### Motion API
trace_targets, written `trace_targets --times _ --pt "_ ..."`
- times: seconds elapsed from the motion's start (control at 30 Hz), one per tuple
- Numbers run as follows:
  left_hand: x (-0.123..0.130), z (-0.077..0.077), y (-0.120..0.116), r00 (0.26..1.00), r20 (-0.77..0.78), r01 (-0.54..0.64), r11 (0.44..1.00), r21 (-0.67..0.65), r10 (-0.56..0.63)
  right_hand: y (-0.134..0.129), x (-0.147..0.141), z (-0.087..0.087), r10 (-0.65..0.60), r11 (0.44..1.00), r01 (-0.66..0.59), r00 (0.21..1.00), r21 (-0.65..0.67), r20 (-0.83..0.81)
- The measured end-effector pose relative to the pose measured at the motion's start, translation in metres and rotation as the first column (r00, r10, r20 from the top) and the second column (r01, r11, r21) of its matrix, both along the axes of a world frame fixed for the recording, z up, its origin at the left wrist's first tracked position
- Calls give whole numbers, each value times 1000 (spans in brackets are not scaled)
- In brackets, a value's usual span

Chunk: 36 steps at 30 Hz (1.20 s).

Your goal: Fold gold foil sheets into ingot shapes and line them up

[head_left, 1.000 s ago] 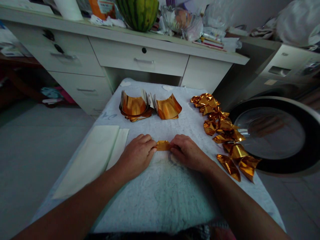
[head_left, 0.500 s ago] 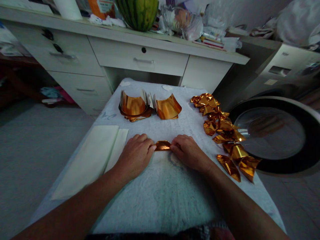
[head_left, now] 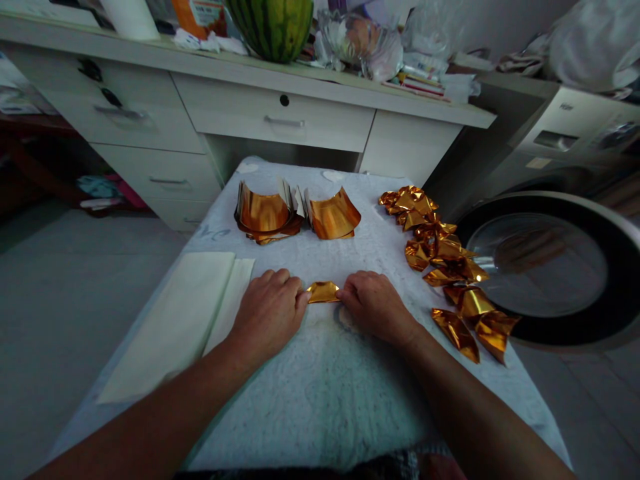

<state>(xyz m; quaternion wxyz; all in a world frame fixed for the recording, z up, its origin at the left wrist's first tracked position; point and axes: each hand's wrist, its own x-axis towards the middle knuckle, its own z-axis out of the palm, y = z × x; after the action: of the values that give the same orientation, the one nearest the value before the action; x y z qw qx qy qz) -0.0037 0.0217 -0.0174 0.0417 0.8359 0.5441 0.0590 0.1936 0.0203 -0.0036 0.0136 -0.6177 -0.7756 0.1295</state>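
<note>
A small folded piece of gold foil paper point(head_left: 323, 292) lies low over the cloth-covered table, stretched between my two hands. My left hand point(head_left: 273, 303) pinches its left end, thumb toward the foil. At the right end, my right hand point(head_left: 373, 301) grips it with fingers curled in. Beyond them stand two curved stacks of gold foil sheets, a left stack point(head_left: 265, 210) and a right stack point(head_left: 334, 215). Several folded gold foil pieces point(head_left: 440, 250) lie in a loose row along the table's right side.
Folded pale paper sheets point(head_left: 175, 313) lie left on the table point(head_left: 320, 400). An open washing machine door point(head_left: 545, 257) borders the right edge. Behind, a white drawer desk point(head_left: 280, 107) carries a watermelon point(head_left: 273, 30), a glass bowl point(head_left: 350, 37) and plastic bags.
Both hands keep hold of the folded foil's ends. The foil has tilted slightly, its face now showing brighter and a little taller. The whole view has shifted slightly.
</note>
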Motion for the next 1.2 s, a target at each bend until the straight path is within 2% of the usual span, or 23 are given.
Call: trace_targets --times 0.27,0.5,0.67,0.8,0.97,1.03,1.2 --pt "-2 -2 -1 998 51 -35 999 23 34 0 -1 0 3 1000 -3 1000 6 -6" --pt "-4 -1 1 982 178 -50 997 -63 61 0 -1 -1 -19 1000 20 999 7 -46" --pt "-6 -10 6 949 314 60 996 -67 -36 -1 2 -6 -32 999 38 985 33 -169" --pt "-7 -16 9 915 384 152 987 -50 -121 0 6 -10 25 996 3 952 90 -306" --pt "-8 -15 8 915 383 160 986 -44 -131 1 10 -8 25 980 66 898 190 -440" --pt "-8 -15 8 913 386 161 986 -43 -132 0 10 -7 6 981 86 883 174 -469" --pt "-7 -14 7 912 387 159 987 -30 -136 -1 8 -2 17 993 40 884 113 -467"
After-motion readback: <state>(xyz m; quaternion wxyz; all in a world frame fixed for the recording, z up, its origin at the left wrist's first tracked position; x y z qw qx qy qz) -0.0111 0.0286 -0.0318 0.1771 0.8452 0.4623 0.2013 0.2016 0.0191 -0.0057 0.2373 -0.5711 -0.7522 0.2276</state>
